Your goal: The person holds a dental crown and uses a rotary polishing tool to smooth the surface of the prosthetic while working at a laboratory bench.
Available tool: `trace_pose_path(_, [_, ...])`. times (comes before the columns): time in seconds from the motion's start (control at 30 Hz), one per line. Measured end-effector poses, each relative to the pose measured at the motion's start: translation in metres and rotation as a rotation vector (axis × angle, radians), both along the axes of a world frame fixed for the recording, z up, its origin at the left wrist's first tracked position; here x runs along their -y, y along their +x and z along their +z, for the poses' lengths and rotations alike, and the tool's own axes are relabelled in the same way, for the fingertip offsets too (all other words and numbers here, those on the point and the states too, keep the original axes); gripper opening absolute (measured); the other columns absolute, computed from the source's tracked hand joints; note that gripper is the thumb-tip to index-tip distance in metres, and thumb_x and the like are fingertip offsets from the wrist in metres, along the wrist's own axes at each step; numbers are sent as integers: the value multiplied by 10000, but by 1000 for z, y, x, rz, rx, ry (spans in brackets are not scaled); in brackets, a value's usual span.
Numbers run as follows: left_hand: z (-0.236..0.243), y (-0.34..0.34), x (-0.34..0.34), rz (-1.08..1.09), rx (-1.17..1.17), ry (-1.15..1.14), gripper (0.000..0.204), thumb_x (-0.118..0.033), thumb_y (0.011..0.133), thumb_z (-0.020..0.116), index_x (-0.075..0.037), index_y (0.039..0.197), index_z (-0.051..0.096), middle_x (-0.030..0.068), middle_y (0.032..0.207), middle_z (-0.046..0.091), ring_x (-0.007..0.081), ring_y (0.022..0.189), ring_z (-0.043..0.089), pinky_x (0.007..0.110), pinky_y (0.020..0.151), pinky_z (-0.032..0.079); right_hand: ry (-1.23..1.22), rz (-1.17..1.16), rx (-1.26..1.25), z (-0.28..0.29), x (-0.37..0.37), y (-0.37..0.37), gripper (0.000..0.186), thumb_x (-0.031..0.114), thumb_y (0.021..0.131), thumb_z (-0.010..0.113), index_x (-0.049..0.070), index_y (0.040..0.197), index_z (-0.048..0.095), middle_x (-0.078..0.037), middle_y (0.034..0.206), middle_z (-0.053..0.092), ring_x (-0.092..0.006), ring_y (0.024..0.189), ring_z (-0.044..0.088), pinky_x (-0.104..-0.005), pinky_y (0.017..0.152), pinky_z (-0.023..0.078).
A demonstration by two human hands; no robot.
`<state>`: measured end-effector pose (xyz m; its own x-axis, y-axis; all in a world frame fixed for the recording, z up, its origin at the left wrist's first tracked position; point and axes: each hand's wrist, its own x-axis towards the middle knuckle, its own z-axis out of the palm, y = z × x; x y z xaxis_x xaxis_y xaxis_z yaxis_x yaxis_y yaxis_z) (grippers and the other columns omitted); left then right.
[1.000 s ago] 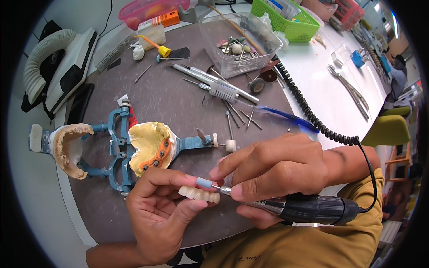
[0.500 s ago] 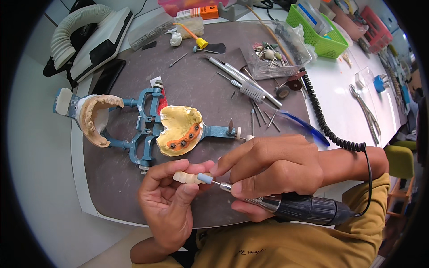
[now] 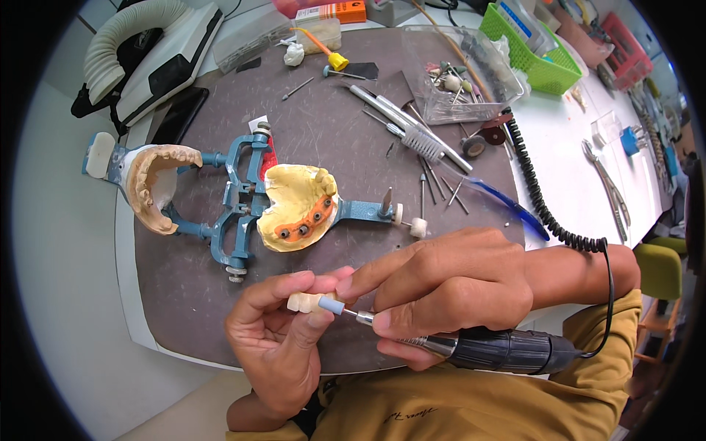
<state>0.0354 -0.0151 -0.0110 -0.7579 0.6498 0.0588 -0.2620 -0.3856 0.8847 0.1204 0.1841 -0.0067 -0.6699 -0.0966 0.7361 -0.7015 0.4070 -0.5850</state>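
Note:
My left hand (image 3: 276, 334) pinches a cream-coloured dental bridge (image 3: 301, 302) between thumb and fingers. My right hand (image 3: 448, 283) is wrapped around a black and silver dental handpiece (image 3: 507, 350). From its tip sticks a pale blue cylindrical polishing bur (image 3: 331, 305), which lies against the bridge. Fingertips of my right hand touch those of my left beside the bridge. Beyond the hands, an opened blue articulator (image 3: 239, 195) lies on the bench. It carries a yellow dental cast (image 3: 290, 195) with an orange gum strip and several metal implant posts, and a beige toothed cast (image 3: 151, 187).
Several loose burs and metal tools (image 3: 412, 121) lie beyond my right hand. A clear box of burs (image 3: 460, 92) and a green basket (image 3: 540, 55) stand at the back right. A coiled black cord (image 3: 528, 173) runs to the handpiece. Pliers (image 3: 607, 187) lie far right.
The bridge has turned slightly in my left fingers. The polishing bur has shifted a little down and left against it. The bench things appear slightly shifted in the picture.

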Motion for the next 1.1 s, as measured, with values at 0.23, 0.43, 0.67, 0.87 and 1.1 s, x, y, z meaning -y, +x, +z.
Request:
trace_pose_path(0.23, [-1, -1, 4, -1, -23, -35, 383, -32, 858, 774, -13, 1186, 578, 119, 1083, 696, 175, 1013, 686, 309, 904, 573, 26, -69, -62, -2, 3, -4, 191, 38, 791, 709, -38, 949, 633, -174, 918, 681, -288, 862, 730, -317, 703, 609])
trace_pose_path(0.43, [-1, 1, 2, 47, 11, -13, 344, 19, 868, 740, 14, 1186, 609, 183, 1046, 714, 207, 962, 708, 334, 866, 599, -1, -86, -79, -3, 7, -5, 173, 42, 800, 691, -43, 942, 645, -165, 901, 680, -248, 792, 721, -289, 640, 588])
trace_pose_path(0.67, [-5, -1, 2, 39, -29, 34, 356, 64, 878, 707, 24, 1222, 626, 215, 1065, 714, 216, 958, 712, 344, 859, 605, 20, -86, -99, -4, 5, -5, 194, 55, 793, 693, -41, 955, 651, -164, 910, 682, -240, 775, 716, -285, 620, 578])
trace_pose_path(0.87, [-6, -1, 1, 49, -30, 31, 346, 72, 876, 706, 25, 1211, 634, 209, 1065, 715, 214, 958, 711, 343, 862, 603, 32, -82, -95, -5, 4, -5, 204, 61, 793, 689, -42, 965, 652, -167, 916, 682, -243, 786, 717, -289, 623, 581])
trace_pose_path(1.1, [-4, 0, 0, 60, -30, 23, 342, 75, 869, 711, 30, 1200, 635, 209, 1055, 717, 223, 954, 717, 357, 867, 606, 44, -34, -7, 2, 1, 0, 295, 25, 757, 778, -24, 1013, 640, -170, 942, 697, -312, 910, 731, -333, 703, 621])
